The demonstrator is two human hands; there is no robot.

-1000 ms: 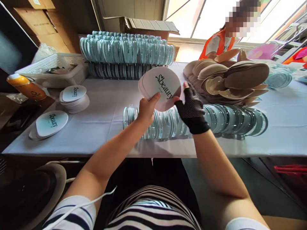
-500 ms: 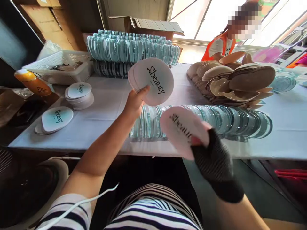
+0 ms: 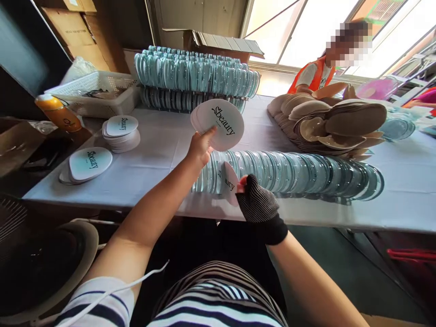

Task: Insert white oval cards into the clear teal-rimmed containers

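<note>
My left hand [image 3: 200,149] pinches a fanned stack of white rounded cards [image 3: 227,129] printed "beauty", its thumb on top, above the near row of clear, glass-like discs [image 3: 289,172]. In a dark fingerless glove, my right hand [image 3: 260,202] grips the edge of a single printed card [image 3: 230,182]. This card stands upright, partly in among the discs near the row's left end. How deep it sits between two discs cannot be made out. The discs stand on edge, side by side, along the front of the table.
A second bank of upright discs [image 3: 197,75] stands at the back. Two piles of printed cards, one nearer [image 3: 90,163] and one farther [image 3: 121,131], lie left by a white basket [image 3: 91,104] and orange bottle [image 3: 57,111]. Beige petal-shaped pieces [image 3: 354,118] are heaped right, before a person in an orange vest [image 3: 311,77].
My right hand has moved left and slightly up, bringing its card from in front of the row to upright among the discs. The left hand still holds its stack; the view has shifted slightly.
</note>
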